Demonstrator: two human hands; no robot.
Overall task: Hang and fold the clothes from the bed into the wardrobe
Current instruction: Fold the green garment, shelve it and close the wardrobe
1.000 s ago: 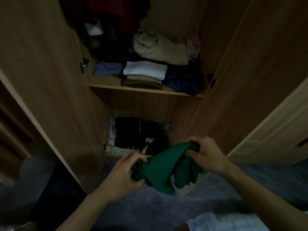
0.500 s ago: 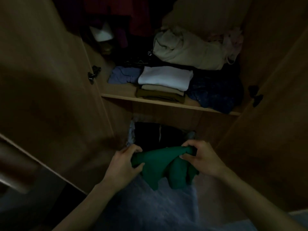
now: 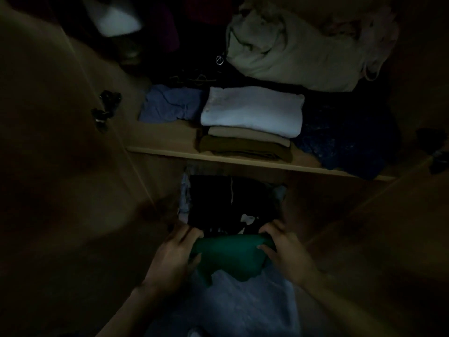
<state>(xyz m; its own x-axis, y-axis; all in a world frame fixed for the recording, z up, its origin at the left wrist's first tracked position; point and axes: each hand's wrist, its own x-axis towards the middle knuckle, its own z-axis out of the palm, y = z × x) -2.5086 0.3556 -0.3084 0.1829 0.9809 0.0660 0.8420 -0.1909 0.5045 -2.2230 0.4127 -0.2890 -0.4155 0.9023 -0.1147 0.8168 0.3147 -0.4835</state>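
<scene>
Now both hands hold the folded dark-green cloth garment [image 3: 229, 254] at the mouth of the wooden wardrobe [image 3: 243, 159]: left hand [image 3: 173, 254] curled round its left end, right hand [image 3: 283, 249] gripping the right end, fingers wrapped over the top fold. The bundle hangs just in front of the lower compartment, near the black folded pile [image 3: 228, 203] inside. Stowing looks to be the step in hand. Next, I judge, it calls for a level push forward onto that pile, keeping the folds together.
</scene>
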